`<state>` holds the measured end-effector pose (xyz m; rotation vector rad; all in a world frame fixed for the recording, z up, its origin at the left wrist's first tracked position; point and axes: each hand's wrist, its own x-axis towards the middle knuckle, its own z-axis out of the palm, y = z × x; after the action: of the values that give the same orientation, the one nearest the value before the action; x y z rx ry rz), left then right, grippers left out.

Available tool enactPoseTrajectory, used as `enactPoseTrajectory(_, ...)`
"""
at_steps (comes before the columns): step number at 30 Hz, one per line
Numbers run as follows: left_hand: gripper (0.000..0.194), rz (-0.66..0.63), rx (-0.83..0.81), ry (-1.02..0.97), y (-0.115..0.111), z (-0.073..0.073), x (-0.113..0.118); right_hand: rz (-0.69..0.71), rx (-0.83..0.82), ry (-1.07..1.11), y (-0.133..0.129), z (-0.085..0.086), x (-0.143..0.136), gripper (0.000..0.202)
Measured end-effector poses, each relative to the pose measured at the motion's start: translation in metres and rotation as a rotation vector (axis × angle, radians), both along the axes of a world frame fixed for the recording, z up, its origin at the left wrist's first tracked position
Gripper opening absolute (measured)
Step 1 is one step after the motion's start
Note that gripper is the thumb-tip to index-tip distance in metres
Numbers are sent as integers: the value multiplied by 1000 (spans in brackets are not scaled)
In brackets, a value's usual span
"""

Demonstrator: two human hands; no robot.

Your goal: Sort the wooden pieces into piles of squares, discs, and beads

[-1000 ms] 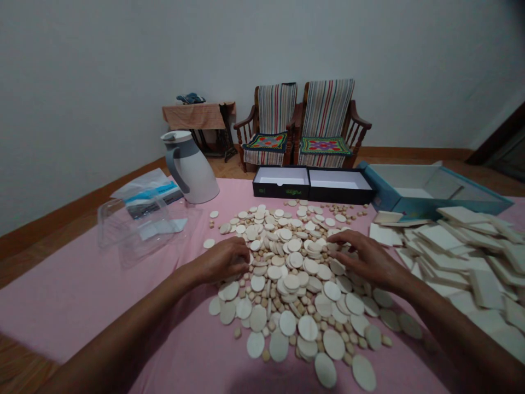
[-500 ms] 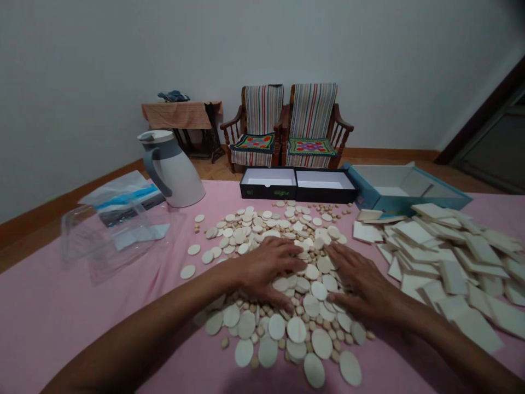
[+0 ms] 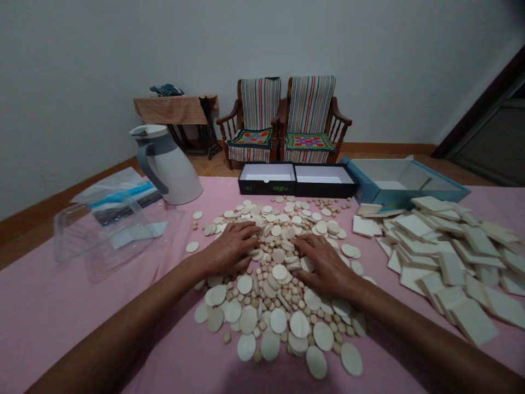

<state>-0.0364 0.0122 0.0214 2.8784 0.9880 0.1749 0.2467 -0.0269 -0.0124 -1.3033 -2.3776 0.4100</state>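
A wide heap of pale wooden discs [image 3: 279, 320] spreads over the middle of the pink-covered table, mixed with small rounded wooden cubes [image 3: 293, 287]. My left hand [image 3: 232, 246] rests on the left side of the heap, palm down, its fingers spread and touching the discs. Across from it, my right hand [image 3: 326, 265] lies on the right side with fingers stretched out over the pieces. Discs and cubes fill the gap between both hands. What lies under each palm is hidden.
A stack of square wooden tiles [image 3: 451, 246] lies at the right. Behind the heap stand two black box trays [image 3: 266, 187] and a blue box [image 3: 410, 196]. To the left are a grey-white jug [image 3: 176, 172], clear plastic packaging [image 3: 74, 232] and a blue-and-white packet [image 3: 125, 200].
My left hand has shifted left and my right hand also left, toward the heap's centre. Discs between them have moved, exposing more small cubes. The view has tilted slightly.
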Motion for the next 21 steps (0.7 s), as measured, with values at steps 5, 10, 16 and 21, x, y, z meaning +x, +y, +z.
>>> enactPoseTrajectory(5, 19, 112, 18, -29, 7, -5, -33, 8, -34, 74, 13, -1, -39, 53)
enactPoseTrajectory(10, 27, 183, 27, -167, 13, -3, -50, 129, -57, 189, 22, 3, -66, 52)
enactPoseTrajectory(16, 24, 184, 41, -259, -2, 10, -24, 91, 80, 346, 15, 28, -6, 35)
enactPoseTrajectory(21, 36, -95, -91, -247, -39, 18, 41, -248, 97, 217, -11, 19, 71, 38)
